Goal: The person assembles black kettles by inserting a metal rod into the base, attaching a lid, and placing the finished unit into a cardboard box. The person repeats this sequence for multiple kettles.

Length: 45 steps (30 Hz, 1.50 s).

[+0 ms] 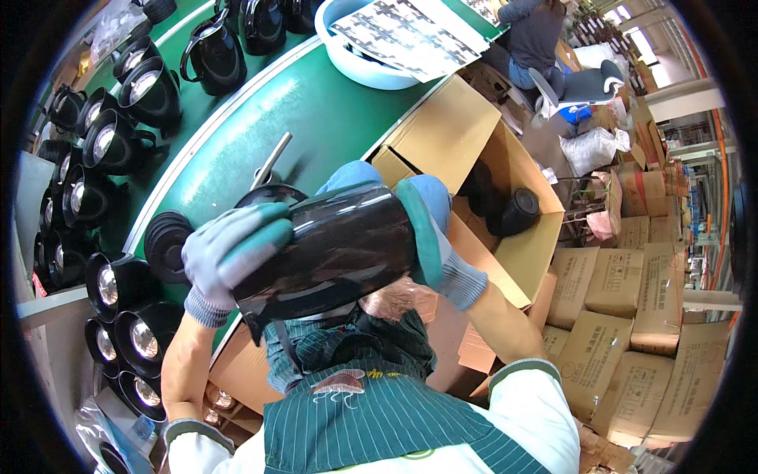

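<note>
A glossy black jug (339, 249) lies on its side in front of my apron, held between my two gloved hands. My left hand (237, 246), in a grey and green glove, closes over the jug's left end. At its right end my right hand (430, 237) grips the round base, in a blue and green glove. Just beyond the jug, a black round part (272, 195) stands on the green table (237, 118), partly hidden by the jug and glove. A metal rod (271, 160) rises beside it. Near my left hand sits a stack of black discs (167, 246).
Several black jug bodies with shiny silver insides (103, 146) crowd the left. Handled black jugs (217, 59) and a pale blue basin (371, 71) with printed sheets stand farther off. An open carton (513, 268) holds black parts; stacked cartons (624, 284) line the right. Another person (533, 35) is far off.
</note>
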Each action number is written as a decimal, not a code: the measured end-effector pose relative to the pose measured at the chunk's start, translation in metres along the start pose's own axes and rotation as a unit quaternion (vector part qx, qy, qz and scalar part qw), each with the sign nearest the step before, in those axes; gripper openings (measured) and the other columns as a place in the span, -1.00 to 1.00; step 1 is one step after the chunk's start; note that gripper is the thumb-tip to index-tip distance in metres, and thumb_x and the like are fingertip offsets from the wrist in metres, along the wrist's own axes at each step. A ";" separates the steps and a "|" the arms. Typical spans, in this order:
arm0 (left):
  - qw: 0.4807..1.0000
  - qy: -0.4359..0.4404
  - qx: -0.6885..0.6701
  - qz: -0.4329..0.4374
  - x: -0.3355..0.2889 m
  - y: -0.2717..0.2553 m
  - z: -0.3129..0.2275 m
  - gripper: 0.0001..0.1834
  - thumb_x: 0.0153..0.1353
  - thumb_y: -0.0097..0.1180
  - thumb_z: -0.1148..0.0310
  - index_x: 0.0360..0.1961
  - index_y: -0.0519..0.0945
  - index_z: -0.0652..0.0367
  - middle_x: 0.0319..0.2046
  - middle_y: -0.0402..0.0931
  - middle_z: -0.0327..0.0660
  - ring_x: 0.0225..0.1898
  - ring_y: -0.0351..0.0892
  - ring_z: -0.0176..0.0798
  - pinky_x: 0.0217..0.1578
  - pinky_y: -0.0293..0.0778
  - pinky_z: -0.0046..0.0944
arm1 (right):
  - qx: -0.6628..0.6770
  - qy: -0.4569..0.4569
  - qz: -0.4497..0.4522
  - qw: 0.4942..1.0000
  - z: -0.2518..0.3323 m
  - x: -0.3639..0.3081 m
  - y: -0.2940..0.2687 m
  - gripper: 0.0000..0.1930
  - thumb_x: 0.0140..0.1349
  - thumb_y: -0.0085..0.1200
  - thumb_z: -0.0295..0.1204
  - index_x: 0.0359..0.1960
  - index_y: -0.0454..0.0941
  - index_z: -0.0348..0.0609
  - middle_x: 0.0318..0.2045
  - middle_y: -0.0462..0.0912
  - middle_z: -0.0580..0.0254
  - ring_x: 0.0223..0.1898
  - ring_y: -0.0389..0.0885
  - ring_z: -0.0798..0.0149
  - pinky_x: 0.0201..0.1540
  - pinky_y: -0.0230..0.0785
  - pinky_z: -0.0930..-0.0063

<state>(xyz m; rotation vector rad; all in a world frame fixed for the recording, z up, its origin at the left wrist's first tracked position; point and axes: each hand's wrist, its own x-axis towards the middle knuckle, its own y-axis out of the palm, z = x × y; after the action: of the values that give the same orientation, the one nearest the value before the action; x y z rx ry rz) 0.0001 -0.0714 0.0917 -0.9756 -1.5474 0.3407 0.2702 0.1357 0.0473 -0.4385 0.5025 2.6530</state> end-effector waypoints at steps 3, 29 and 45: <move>0.881 -0.327 -0.338 -0.054 -0.038 0.039 0.010 -0.65 0.38 0.17 0.32 0.07 0.71 0.33 -0.07 0.75 -0.04 -0.08 0.79 -0.08 0.07 0.65 -0.12 | -0.192 -0.157 -0.030 0.968 0.022 -0.014 0.021 -0.09 0.53 -0.06 0.08 0.62 -0.13 -0.32 0.62 -0.08 -0.10 0.61 -0.01 0.01 0.60 -0.10 0.16; 0.905 -0.358 -0.214 -0.082 -0.046 0.119 -0.048 -0.22 0.02 0.51 0.28 0.28 0.55 0.37 0.15 0.64 0.07 0.14 0.68 -0.05 0.21 0.53 -0.09 | 0.109 -0.233 -0.088 0.962 -0.024 -0.034 -0.060 -0.36 0.57 -0.02 -0.12 0.51 0.22 -0.28 0.37 0.45 0.14 0.37 0.43 0.29 0.47 0.19 0.39; 0.868 -0.484 -0.062 0.097 -0.076 0.158 0.117 -0.27 0.28 0.42 0.18 0.41 0.46 0.24 0.05 0.69 0.01 -0.01 0.72 -0.05 0.00 0.61 -0.05 | -0.106 -0.202 0.052 0.972 -0.044 0.003 -0.043 0.40 -0.26 0.73 -0.29 0.62 -0.03 -0.19 0.50 0.29 0.08 0.48 0.30 0.22 0.55 0.10 0.28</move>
<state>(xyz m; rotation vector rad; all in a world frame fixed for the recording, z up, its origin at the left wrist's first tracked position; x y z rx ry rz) -0.0518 0.0037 -0.0978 -1.1324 -2.3938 0.9960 0.2967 0.1557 -0.0049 0.0769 0.1189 2.8041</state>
